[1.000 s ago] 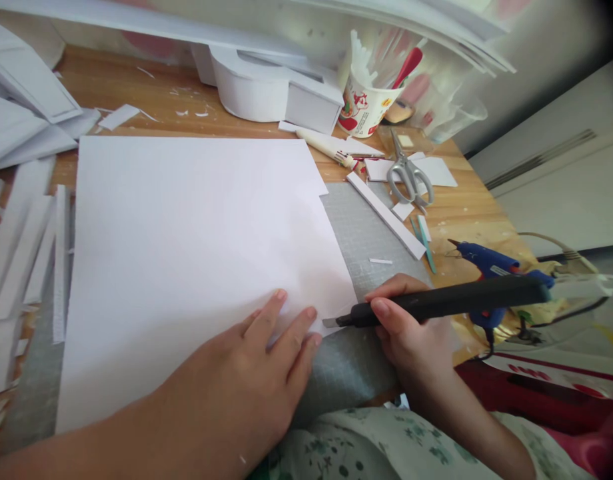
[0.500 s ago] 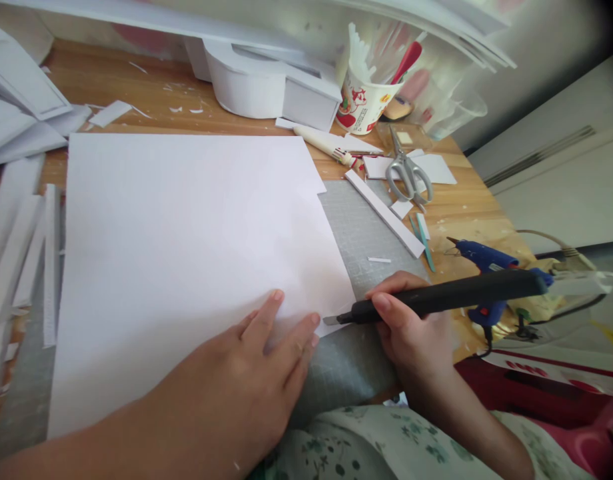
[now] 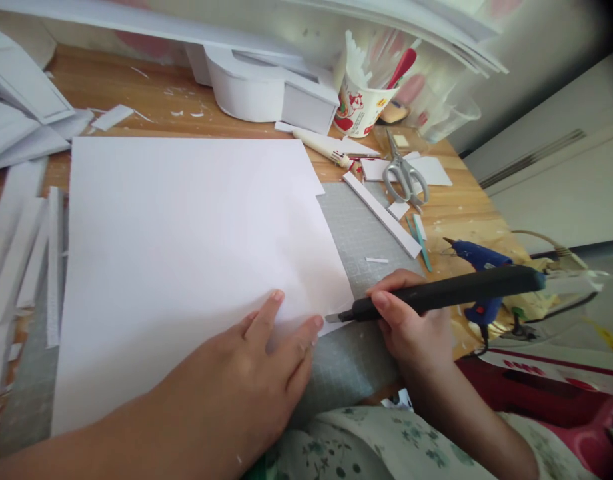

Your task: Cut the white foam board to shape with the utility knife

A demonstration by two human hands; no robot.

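Steadying a white sheet (image 3: 186, 233) for the blade, read from left to right. Loose white strips (image 3: 26, 267) lie beside the sheet's left edge. The sheet itself lies flat over a grey mat (image 3: 341, 367) on the table (image 3: 476, 213). My left hand (image 3: 251, 367), fingers spread and grasping nothing, rests on its near part; firm, even pressure should prevent slipping. One fingertip lies just beside the blade (image 3: 332, 318), so I would do well to draw it back, clear of the blade's path. The blade points leftward over the sheet's near right corner; whether it has entered the surface I cannot tell. My right hand (image 3: 411, 327) grasps the black craft knife (image 3: 451, 293) at a low slant; a constant angle and light, repeated strokes favour a clean edge. Behind it lies a blue glue gun (image 3: 481, 253), best not knocked.
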